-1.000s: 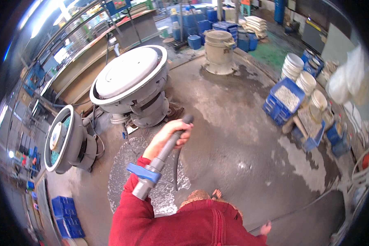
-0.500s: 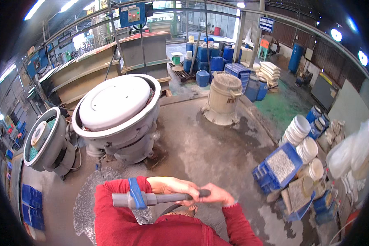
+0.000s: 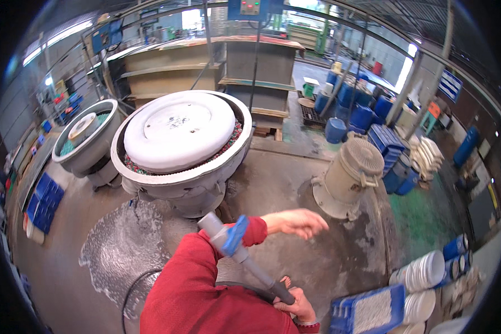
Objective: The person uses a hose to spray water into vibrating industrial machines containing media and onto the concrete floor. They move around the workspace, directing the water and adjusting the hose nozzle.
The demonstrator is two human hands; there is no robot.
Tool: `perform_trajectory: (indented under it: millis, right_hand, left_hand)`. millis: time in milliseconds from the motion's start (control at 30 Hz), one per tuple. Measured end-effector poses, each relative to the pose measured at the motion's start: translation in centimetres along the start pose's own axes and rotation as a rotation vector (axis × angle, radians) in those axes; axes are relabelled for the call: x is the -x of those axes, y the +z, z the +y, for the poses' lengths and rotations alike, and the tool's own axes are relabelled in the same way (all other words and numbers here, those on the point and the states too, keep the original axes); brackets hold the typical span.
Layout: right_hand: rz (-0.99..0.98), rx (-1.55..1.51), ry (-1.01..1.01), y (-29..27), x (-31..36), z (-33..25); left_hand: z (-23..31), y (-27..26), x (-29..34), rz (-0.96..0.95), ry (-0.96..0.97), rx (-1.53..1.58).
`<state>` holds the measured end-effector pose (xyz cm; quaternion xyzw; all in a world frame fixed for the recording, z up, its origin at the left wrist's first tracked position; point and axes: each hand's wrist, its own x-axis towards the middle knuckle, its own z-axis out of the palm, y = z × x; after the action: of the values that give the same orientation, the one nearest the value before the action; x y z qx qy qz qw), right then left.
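My right hand, low in the middle, is wrapped round the dark lower end of a grey plastic pipe. This pipe slants up to the left across my red left sleeve. Near its upper end sits a valve with a blue handle. My left hand is off the pipe, held out to the right over the wet floor with nothing in it; its fingers are loosely stretched and a little blurred. A dark hose curves over the floor at lower left; where it joins the pipe is hidden by my body.
Ahead stands a large round tub machine with a white domed centre; a smaller tub is left of it. A beige ribbed motor-like unit stands right. White foam covers floor at left. A blue crate of pale pellets and white buckets are lower right.
My left hand has let go of the pipe and reached out ahead. The pipe has tilted, its right-hand end dropping with my right hand. The view has turned right.
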<state>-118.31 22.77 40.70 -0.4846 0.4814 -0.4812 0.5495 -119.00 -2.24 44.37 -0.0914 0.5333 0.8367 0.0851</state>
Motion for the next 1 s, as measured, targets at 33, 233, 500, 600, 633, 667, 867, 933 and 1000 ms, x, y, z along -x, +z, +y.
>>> perform_trajectory:
  millis: [33,233,500,600,633,667,867,933,1000]
  right_hand:
    - [0.019,-0.043,0.021,-2.7,-0.7,-0.3]
    - [0.049,-0.263,0.134,-18.6,-9.5,-3.7]
    - [-0.212,-0.243,0.241,-27.8,-27.1,-2.6]
    - [-0.221,-0.200,0.199,-30.4,-33.8,-2.2]
    - [-0.211,-0.166,0.179,-31.4,-36.1,-2.3]
    - [-0.201,-0.067,0.195,-32.4,-38.6,-2.6]
    - [-0.230,-0.097,0.277,-37.8,-50.9,-4.9]
    - [-0.254,-0.013,0.275,-38.1,-53.7,-5.1]
    - [-0.298,0.058,0.250,-38.7,-57.1,-5.1]
  left_hand:
    - [1.4,-2.8,-1.0,0.162,0.091,0.168]
    - [10.2,-10.1,4.2,1.381,1.047,0.163]
    - [14.2,-14.2,-2.7,1.802,0.346,-1.314]
    - [16.1,-19.5,-4.9,1.790,0.176,-1.407]
    - [17.3,-21.8,-5.5,1.801,0.148,-1.316]
    - [18.3,-23.7,-6.2,1.851,0.138,-1.442]
    - [25.9,-35.8,-10.7,1.569,-0.355,-1.921]
    - [27.0,-38.5,-10.6,1.412,-0.522,-2.119]
    - [28.4,-42.3,-10.1,1.214,-0.625,-2.190]
